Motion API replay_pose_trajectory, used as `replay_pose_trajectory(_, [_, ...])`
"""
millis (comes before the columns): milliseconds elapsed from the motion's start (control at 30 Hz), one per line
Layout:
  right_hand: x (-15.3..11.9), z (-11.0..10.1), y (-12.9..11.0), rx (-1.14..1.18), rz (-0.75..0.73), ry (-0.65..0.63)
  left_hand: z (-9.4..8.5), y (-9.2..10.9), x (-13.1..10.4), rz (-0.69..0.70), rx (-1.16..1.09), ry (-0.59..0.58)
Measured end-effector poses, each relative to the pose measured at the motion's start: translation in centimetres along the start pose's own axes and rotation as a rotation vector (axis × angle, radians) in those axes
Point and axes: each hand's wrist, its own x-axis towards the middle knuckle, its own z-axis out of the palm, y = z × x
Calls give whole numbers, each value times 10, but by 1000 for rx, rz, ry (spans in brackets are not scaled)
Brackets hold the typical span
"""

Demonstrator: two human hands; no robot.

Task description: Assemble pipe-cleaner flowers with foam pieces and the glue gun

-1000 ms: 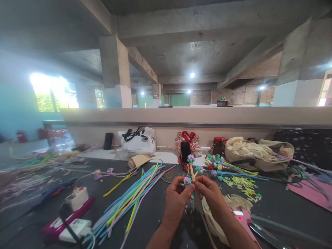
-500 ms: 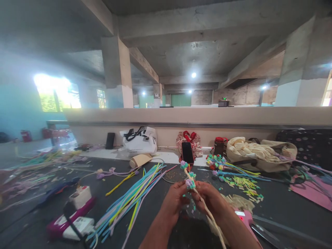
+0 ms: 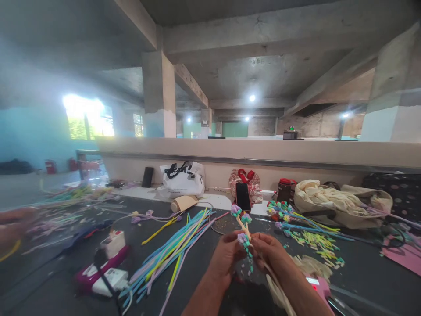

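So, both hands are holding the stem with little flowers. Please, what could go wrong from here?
The lowest fuzzy purple flower on the thin beige stem sits beside the left hand and right hand, so a tight grip might flatten it.
The pink device with a lit red light lies beside the right forearm, which could nudge it.
The long fuzzy blue, yellow and lilac stems end near the magenta power strip and might tangle with its black cable.
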Motion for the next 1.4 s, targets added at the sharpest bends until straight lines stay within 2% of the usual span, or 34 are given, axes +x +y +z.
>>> replay_pose_trajectory(233, [-8,12,-5,-286,-183,84,-3,1,4,51,-48,125])
replay_pose_trajectory(300, [-9,15,-6,-374,-263,100,-4,0,5,77,-47,122])
replay_pose_trajectory(367, [-10,15,-7,-365,-293,122,-2,-1,4,84,-23,94])
replay_pose_trajectory(467, [-9,11,-8,-188,-232,137,3,-3,-1,93,45,46])
replay_pose_trajectory(567, [-7,8,-6,-19,-162,130,7,-6,-5,111,144,61])
replay_pose_trajectory(667, [-4,9,-2,30,-133,127,10,-8,-4,108,152,81])
replay_pose_trajectory(833, [-4,16,2,-67,-106,138,10,-7,-1,109,117,130])
replay_pose_trajectory(1000, [-6,20,0,-195,-98,142,2,-6,3,170,166,268])
replay_pose_trajectory(1133, [-5,17,4,-240,-106,118,-1,-8,7,146,124,240])
replay_pose_trajectory(1267, [-2,13,9,-261,-107,66,0,-9,8,154,76,260])
replay_pose_trajectory(1400, [0,11,8,-268,-129,64,1,-6,7,178,138,267])
